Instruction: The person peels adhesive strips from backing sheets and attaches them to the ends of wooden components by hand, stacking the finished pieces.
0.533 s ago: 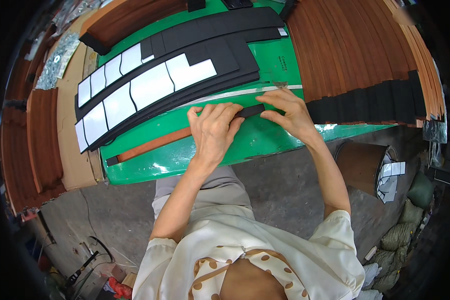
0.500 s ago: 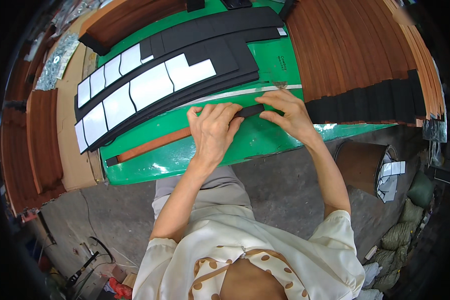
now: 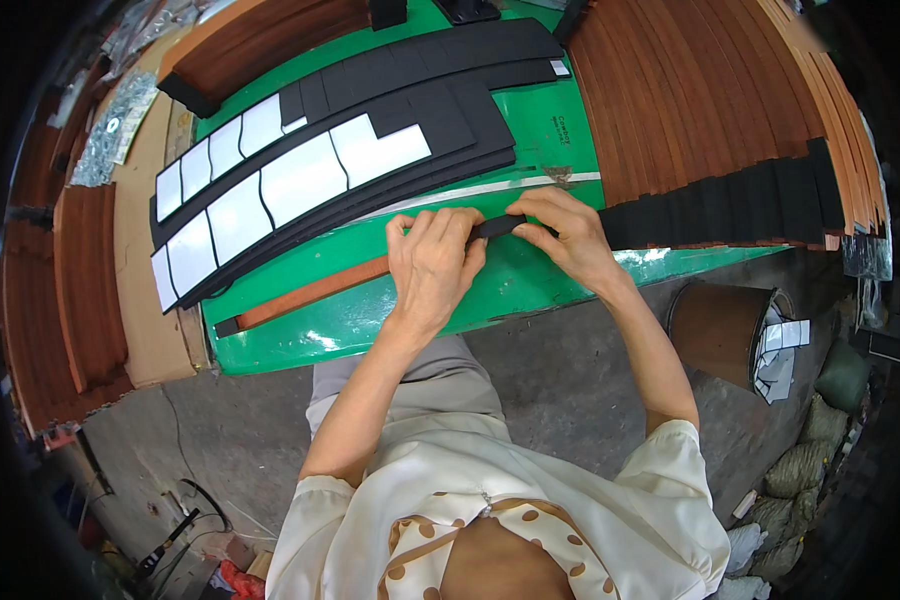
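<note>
A narrow reddish-brown wooden slat (image 3: pixel 315 291) lies along the near edge of the green tabletop (image 3: pixel 345 330), with a black cap (image 3: pixel 227 327) on its left end. My left hand (image 3: pixel 430 262) is closed over the slat near its right part, thumb and fingers bent round it. Between my hands shows the black foam strip (image 3: pixel 497 227) at the slat's right end. My right hand (image 3: pixel 568 240) pinches the far tip of that foam between thumb and fingers. The inner faces of the foam are hidden by my fingers.
Black foam sheets (image 3: pixel 460 115), partly covered by white backing pieces (image 3: pixel 300 178), lie beyond my hands. Wooden slats with black ends (image 3: pixel 710 90) are stacked at right, more slats (image 3: pixel 90 290) at left. A brown bin (image 3: pixel 718 335) with white scraps stands below the table's right side.
My right fingers have moved slightly left and closed onto the foam tip, which they stood partly apart from before. My left hand has shifted slightly right, still on the slat.
</note>
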A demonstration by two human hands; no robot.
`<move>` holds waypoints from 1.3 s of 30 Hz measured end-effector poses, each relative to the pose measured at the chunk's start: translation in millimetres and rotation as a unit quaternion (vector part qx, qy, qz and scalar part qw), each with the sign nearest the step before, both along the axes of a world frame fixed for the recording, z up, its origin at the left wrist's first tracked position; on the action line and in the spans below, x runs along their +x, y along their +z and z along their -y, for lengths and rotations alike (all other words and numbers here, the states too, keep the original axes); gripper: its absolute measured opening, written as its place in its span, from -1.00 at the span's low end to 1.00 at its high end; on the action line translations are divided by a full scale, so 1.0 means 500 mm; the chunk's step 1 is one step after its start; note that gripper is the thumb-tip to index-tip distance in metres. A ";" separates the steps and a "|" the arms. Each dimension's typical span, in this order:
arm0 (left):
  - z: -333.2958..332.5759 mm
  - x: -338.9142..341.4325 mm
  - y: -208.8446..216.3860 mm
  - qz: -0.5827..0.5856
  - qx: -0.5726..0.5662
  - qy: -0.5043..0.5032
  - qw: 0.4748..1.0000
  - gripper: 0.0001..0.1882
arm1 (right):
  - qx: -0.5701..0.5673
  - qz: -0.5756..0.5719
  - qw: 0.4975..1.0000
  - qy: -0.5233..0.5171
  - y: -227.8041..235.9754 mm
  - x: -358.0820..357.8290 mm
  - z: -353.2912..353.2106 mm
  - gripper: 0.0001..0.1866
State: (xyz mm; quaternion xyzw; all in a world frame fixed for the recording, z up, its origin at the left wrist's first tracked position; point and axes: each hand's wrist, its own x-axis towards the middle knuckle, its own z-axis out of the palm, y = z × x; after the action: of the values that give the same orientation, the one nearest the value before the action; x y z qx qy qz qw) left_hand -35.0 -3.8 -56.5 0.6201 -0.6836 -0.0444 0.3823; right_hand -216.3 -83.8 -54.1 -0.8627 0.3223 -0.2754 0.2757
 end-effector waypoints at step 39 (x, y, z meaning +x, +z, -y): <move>-0.380 0.380 0.001 -0.137 0.063 0.231 0.961 -0.79 | 0.182 0.180 0.944 -0.207 -0.140 0.018 -0.102 -0.80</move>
State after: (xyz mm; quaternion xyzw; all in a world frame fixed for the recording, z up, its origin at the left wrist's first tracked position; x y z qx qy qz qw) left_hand 154.9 186.3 -56.2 0.7721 -0.4586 -0.0823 0.4322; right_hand -207.3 -32.9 -124.3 -0.6478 0.4836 -0.4139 0.4185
